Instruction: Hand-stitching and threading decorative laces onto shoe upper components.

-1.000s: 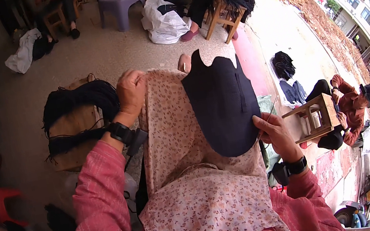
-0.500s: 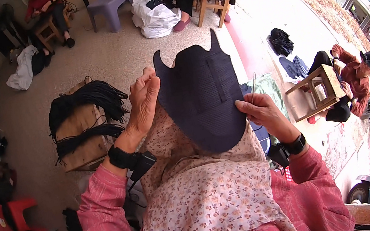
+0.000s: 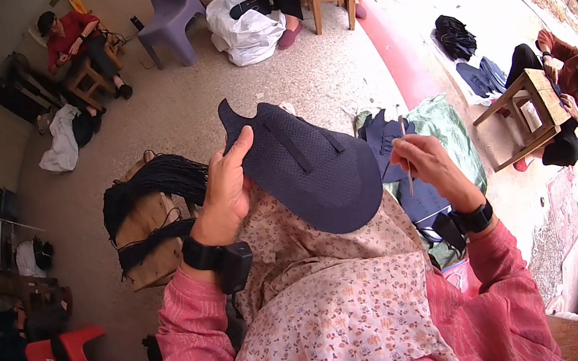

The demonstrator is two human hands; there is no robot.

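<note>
My left hand (image 3: 225, 185) grips a dark navy shoe upper (image 3: 332, 181) by its edge, near the horned end. The flat piece is textured, with two narrow strips or slits along it. It is tilted, its rounded end lying lower right over my floral apron (image 3: 328, 313). My right hand (image 3: 432, 164) is closed around a thin rod-like tool (image 3: 401, 128), held upright just right of the upper and apart from it. I cannot make out the tool's tip. More navy pieces (image 3: 418, 208) lie beyond my right hand, beside a green cloth (image 3: 451, 132).
Left of me, a wooden stool (image 3: 154, 270) bears bundles of black cord (image 3: 157, 180). A purple chair (image 3: 172, 19) and a white sack (image 3: 244, 34) stand at the back. Several people sit around. A person (image 3: 577, 83) at right leans over another wooden stool (image 3: 525, 115).
The upper has turned, its horned end swinging left and down. My right hand has let go of its edge and moved right with the tool. My left hand now grips it more firmly.
</note>
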